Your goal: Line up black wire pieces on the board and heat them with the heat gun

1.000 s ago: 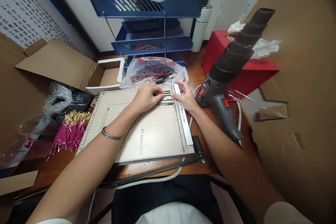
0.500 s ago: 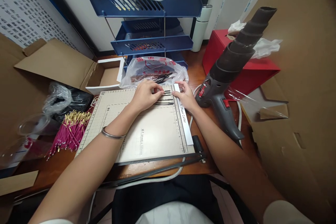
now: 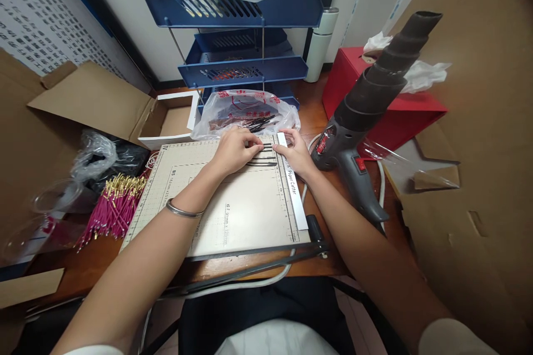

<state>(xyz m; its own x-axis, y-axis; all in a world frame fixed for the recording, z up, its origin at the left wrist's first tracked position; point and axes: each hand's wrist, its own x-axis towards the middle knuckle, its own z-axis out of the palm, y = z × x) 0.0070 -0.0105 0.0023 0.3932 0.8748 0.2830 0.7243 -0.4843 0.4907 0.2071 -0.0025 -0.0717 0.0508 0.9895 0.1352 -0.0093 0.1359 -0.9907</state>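
Observation:
A beige paper cutter board [image 3: 233,205] lies on the desk in front of me. Several thin black tubes [image 3: 266,156] lie side by side across its far right part, up against the white ruler strip [image 3: 292,188]. My left hand [image 3: 233,151] rests curled on the tubes, its fingertips pinching and pressing them down. My right hand [image 3: 295,151] sits on the ruler strip, fingers bent, its fingertips touching the tubes' right ends. A silver bangle [image 3: 182,211] circles my left wrist.
A grey heat gun [image 3: 358,122] stands right of the cutter, nozzle up. A plastic bag with black tubes [image 3: 245,111] lies behind the board, before a blue tray rack [image 3: 241,61]. Magenta wires with gold tips [image 3: 114,208] and cardboard boxes [image 3: 100,100] sit left; a red box [image 3: 375,100] right.
Both hands have stayed on the black tubes with only small finger shifts. The view has drifted slightly.

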